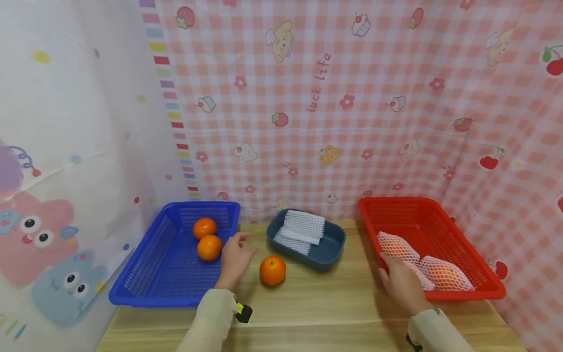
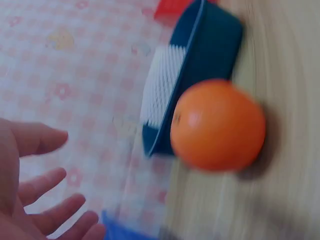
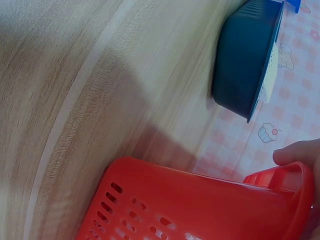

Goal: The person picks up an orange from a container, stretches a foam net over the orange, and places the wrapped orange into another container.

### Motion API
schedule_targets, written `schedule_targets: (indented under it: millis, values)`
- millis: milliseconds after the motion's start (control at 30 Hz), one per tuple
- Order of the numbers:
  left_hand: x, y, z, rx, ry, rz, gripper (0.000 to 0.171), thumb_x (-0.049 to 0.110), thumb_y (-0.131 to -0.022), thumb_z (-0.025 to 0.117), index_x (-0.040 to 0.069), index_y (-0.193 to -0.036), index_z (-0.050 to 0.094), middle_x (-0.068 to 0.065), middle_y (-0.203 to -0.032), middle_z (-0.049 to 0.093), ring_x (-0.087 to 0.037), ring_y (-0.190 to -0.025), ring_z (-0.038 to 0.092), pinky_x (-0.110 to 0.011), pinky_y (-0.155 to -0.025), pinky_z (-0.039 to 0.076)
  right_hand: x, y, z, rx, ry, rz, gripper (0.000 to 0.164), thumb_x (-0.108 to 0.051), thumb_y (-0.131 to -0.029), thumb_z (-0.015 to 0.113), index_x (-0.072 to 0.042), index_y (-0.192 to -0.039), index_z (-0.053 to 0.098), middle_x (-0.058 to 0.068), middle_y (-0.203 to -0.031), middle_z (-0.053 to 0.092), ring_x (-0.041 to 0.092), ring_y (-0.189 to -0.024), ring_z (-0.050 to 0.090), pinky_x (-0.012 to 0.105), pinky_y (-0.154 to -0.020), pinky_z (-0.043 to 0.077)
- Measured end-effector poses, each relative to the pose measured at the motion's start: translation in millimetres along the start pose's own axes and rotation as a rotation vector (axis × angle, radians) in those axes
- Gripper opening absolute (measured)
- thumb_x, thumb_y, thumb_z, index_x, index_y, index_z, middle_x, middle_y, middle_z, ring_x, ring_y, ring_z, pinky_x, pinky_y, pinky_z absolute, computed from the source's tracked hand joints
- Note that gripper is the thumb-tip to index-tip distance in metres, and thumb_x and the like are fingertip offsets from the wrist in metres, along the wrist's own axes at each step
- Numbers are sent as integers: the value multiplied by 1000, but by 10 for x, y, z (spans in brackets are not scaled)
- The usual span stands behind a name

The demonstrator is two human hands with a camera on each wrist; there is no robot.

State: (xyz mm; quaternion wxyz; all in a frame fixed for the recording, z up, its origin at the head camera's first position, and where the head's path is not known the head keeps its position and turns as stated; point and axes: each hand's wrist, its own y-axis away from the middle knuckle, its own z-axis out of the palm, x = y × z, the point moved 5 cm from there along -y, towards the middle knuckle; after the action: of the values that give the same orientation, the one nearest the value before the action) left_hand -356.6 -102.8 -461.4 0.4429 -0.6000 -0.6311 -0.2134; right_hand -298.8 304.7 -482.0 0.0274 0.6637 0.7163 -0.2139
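Note:
My left hand [image 1: 235,261], fingers spread and empty, hovers at the right rim of the blue basket [image 1: 154,291]. Two oranges [image 1: 209,248] lie inside that basket. Another orange [image 1: 272,271] sits on the table just right of the hand; in the left wrist view this orange [image 2: 218,126] is apart from the fingers [image 2: 45,186]. My right hand [image 1: 402,286] lies over the near left rim of the red basket [image 1: 466,295], its thumb [image 3: 296,152] extended beside the rim. Its other fingers are mostly hidden, and I cannot tell how they bend. Net-wrapped oranges [image 1: 444,275] lie beside it.
A dark teal tub [image 1: 323,264] with white foam net sleeves [image 1: 303,226] stands between the baskets, behind the loose orange. Checked cloth [image 1: 308,161] hangs behind the wooden table [image 1: 325,313]; patterned cloth also flanks it on both sides.

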Motion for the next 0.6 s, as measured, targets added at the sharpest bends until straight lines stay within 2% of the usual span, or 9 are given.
schedule_targets:
  millis: [67, 133, 233, 300, 400, 500, 600]
  values:
    - [-21, -21, -116, 30, -80, 3, 43, 14, -78, 76, 3, -119, 65, -20, -117, 61, -40, -108, 53, -52, -93, 40, -3, 1, -8, 10, 1, -10, 45, -10, -88, 69, 9, -127, 57, 30, -120, 59, 46, -110, 56, 61, -93, 42]
    - [-82, -22, -207, 30, -150, -31, 49, 17, -79, 77, 5, -124, 63, -21, -122, 59, -43, -112, 50, -58, -96, 34, -4, 0, -12, 23, 3, -24, 45, -9, -87, 69, 10, -126, 57, 30, -119, 60, 46, -109, 56, 61, -93, 42]
    - [-222, -12, -278, -41, -216, -95, 60, 21, -80, 76, 8, -135, 55, -24, -131, 52, -47, -119, 45, -64, -97, 29, 2, -9, -8, 32, 9, -36, 44, -9, -87, 68, 10, -125, 57, 30, -119, 60, 46, -108, 57, 61, -92, 42]
    - [-307, -3, -301, -105, -227, -120, 67, 21, -80, 76, 7, -140, 49, -26, -136, 48, -48, -122, 43, -66, -98, 29, 8, -19, -3, 30, 7, -36, 44, -9, -87, 68, 10, -126, 57, 30, -119, 60, 46, -109, 56, 61, -92, 42]
    - [-415, 11, -322, -183, -219, -123, 73, 15, -80, 75, 5, -145, 43, -28, -141, 45, -48, -125, 43, -64, -98, 34, 16, -30, 10, 8, -2, -24, 45, -9, -87, 69, 9, -127, 56, 30, -121, 59, 46, -110, 55, 61, -93, 41]
    - [-500, 32, -337, -217, -201, -115, 74, 10, -81, 73, 5, -146, 41, -28, -140, 46, -49, -124, 44, -63, -98, 35, 20, -35, 18, -12, -12, -7, 46, -10, -87, 69, 9, -127, 56, 30, -121, 59, 46, -111, 55, 61, -93, 41]
    - [-552, 51, -337, -217, -198, -101, 73, 10, -82, 70, 9, -148, 40, -26, -139, 48, -50, -122, 45, -65, -97, 34, 3, -34, -11, -20, 0, 1, 46, -12, -86, 71, 9, -125, 58, 29, -119, 60, 46, -108, 57, 61, -91, 42]
